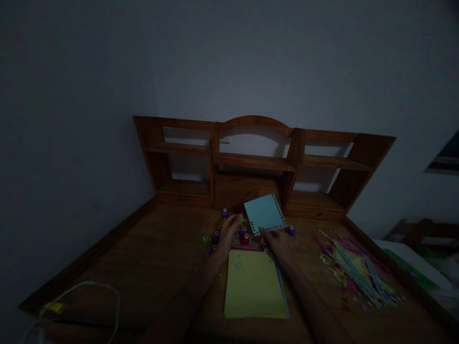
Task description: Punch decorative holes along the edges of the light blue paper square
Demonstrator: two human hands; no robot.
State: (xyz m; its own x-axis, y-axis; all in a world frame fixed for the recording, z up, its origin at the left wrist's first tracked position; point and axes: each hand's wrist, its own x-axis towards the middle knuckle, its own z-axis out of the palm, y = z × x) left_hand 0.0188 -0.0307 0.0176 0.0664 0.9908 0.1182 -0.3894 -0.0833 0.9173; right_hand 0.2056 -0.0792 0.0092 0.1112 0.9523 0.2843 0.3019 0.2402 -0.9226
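My right hand (275, 241) pinches the near edge of a light blue paper sheet (264, 212) with punched holes along its borders, holding it tilted above the wooden desk (150, 258). My left hand (229, 230) reaches among several small craft punches, its fingers closed around a green one (239, 220). Other punches lie about it: green (205, 240), purple (215, 236), red (244, 239), another purple (291, 231). A stack of yellow paper (254, 284) lies on the desk just below both hands.
A wooden shelf hutch (256, 160) stands at the back of the desk against the wall. A heap of coloured paper scraps (353, 272) lies at the right. A white cable (89, 296) loops at the near left. The room is dim.
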